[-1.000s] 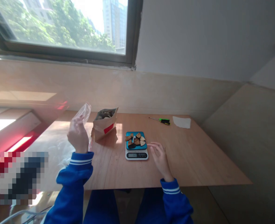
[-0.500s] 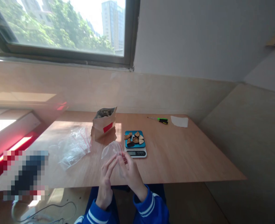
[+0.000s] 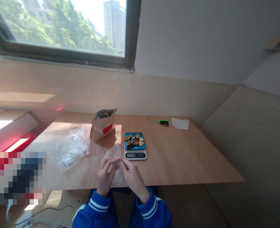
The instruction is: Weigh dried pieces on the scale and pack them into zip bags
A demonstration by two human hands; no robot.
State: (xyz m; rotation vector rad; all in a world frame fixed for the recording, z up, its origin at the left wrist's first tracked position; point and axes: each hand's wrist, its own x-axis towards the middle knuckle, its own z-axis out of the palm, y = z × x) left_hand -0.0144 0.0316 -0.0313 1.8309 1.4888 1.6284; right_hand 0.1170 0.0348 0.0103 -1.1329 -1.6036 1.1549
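Pinching zip bag [image 3: 113, 154], hands [image 3: 131, 177] together

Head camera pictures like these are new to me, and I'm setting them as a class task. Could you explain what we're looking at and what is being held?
There is no machine here. These are a person's own bare hands, seen from a camera worn on the head that looks forward and down. The left hand and right hand hold a clear plastic zip bag between them. On the wooden table are a digital kitchen scale carrying a teal tray of brown pieces, a brown paper pouch, a second clear bag, a screwdriver and a white sheet.
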